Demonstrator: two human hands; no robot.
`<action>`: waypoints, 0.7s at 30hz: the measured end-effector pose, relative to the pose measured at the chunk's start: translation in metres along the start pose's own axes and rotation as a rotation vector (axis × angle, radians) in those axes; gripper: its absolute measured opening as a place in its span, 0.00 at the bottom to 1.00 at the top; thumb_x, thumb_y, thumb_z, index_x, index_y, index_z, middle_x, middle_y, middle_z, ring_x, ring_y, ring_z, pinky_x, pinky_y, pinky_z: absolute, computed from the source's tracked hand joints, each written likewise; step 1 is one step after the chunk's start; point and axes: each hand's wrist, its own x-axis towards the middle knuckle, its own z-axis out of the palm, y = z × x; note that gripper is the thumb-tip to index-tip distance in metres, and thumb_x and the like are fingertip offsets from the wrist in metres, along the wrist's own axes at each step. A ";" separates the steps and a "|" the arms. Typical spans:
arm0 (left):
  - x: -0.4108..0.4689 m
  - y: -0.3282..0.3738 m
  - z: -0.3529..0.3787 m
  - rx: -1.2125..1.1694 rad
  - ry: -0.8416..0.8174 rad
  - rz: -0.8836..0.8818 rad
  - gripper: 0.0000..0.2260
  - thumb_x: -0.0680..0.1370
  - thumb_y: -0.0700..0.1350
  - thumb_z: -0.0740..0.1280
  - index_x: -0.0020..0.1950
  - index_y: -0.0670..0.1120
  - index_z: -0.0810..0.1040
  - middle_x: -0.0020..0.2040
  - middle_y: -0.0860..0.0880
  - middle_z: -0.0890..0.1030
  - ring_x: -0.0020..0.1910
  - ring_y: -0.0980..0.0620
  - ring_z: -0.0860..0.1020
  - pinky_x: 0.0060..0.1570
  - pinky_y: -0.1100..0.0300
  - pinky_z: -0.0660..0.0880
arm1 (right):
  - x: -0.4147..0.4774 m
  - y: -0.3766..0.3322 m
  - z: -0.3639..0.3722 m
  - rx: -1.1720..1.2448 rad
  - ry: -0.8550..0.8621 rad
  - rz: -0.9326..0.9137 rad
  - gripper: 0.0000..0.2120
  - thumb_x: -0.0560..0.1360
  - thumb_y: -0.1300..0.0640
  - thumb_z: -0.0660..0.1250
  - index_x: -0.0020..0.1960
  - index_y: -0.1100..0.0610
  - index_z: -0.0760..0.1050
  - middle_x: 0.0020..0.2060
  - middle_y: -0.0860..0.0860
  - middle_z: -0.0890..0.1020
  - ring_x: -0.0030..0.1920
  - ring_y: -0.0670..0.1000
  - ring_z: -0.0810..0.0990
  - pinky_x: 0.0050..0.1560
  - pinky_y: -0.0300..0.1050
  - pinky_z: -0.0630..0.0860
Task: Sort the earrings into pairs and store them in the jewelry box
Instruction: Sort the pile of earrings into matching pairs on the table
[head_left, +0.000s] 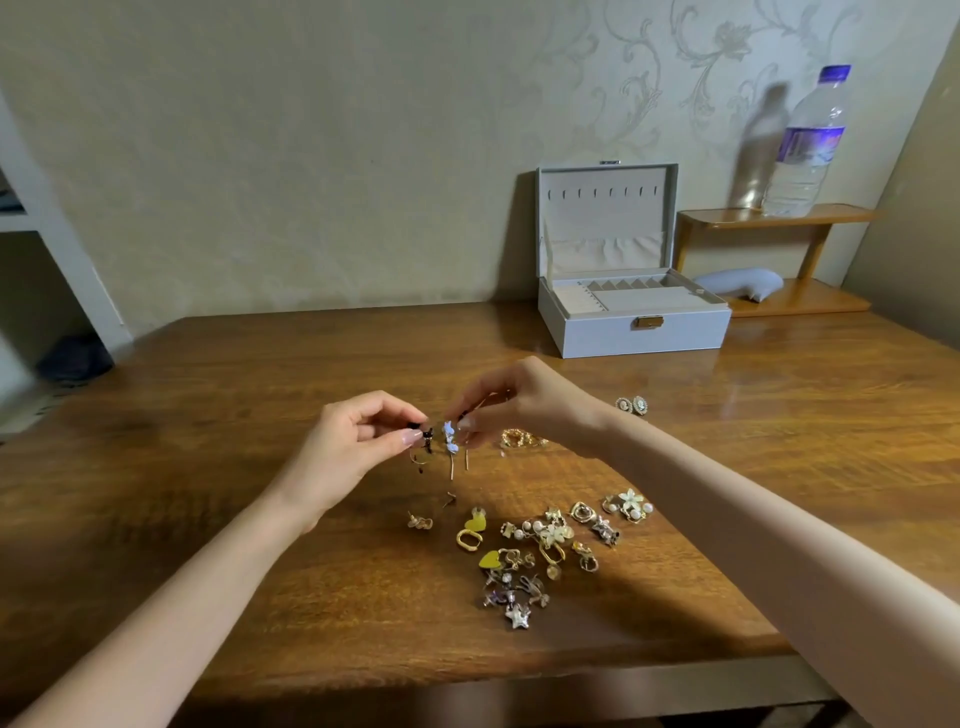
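Observation:
My left hand (358, 441) pinches a small black-and-gold earring (425, 441) above the wooden table. Close beside it, my right hand (519, 402) pinches a pale blue flower earring (450, 436) with thin gold bars hanging down. The two earrings almost touch. A loose heap of several earrings (540, 545) lies nearer me, with two yellow hearts (475, 522) among them. A round pair (631, 405) and a gold cluster (519, 439) lie apart to the right. The grey jewelry box (634, 322) stands open at the back right, its lid upright.
A water bottle (808, 145) stands on a small wooden shelf (779, 215) right of the box, with a grey cushion-like object (740, 283) beneath. The table (208, 467) meets the wall at the back. Its front edge runs just below the earring heap.

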 end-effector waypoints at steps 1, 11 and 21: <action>0.001 -0.001 -0.001 0.019 0.012 0.014 0.07 0.73 0.36 0.69 0.47 0.47 0.81 0.43 0.52 0.83 0.44 0.57 0.81 0.44 0.71 0.76 | 0.003 -0.001 0.002 -0.027 0.001 -0.002 0.07 0.72 0.68 0.69 0.51 0.64 0.80 0.41 0.55 0.83 0.39 0.49 0.84 0.43 0.38 0.80; 0.002 -0.017 -0.022 0.260 0.076 0.067 0.09 0.72 0.37 0.70 0.45 0.51 0.79 0.45 0.55 0.82 0.45 0.62 0.79 0.46 0.68 0.73 | 0.032 -0.010 0.026 -0.381 0.074 -0.146 0.09 0.68 0.66 0.73 0.48 0.60 0.83 0.39 0.51 0.84 0.35 0.40 0.79 0.40 0.27 0.75; -0.019 -0.007 -0.044 0.153 -0.049 -0.076 0.06 0.73 0.40 0.69 0.49 0.48 0.79 0.44 0.56 0.84 0.44 0.58 0.82 0.47 0.65 0.74 | 0.036 -0.022 0.045 -0.215 -0.098 -0.097 0.08 0.70 0.69 0.71 0.49 0.65 0.82 0.38 0.55 0.83 0.33 0.45 0.81 0.37 0.32 0.76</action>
